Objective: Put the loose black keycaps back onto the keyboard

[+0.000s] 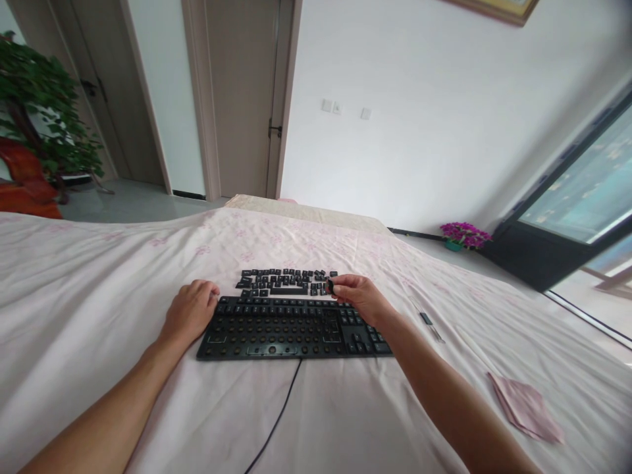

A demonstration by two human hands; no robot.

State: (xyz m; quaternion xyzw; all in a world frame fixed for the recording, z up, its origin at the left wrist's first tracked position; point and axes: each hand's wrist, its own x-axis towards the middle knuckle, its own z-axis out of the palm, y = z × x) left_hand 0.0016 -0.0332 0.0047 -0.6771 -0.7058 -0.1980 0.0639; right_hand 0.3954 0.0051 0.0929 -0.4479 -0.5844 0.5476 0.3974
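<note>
With our right hand (363, 297) we pinch a keycap (330, 286) near the right end of the loose caps (289, 291), laid in rows just beyond the keyboard (276, 331). Our left hand (190, 308) rests curled by its far left corner; we cannot tell whether it grips anything.

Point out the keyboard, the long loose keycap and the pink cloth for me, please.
Keyboard (291, 331): head view, middle of the section without keycaps.
Long loose keycap (288, 291): head view, middle of its length.
Pink cloth (527, 407): head view, middle of its upper face.
</note>
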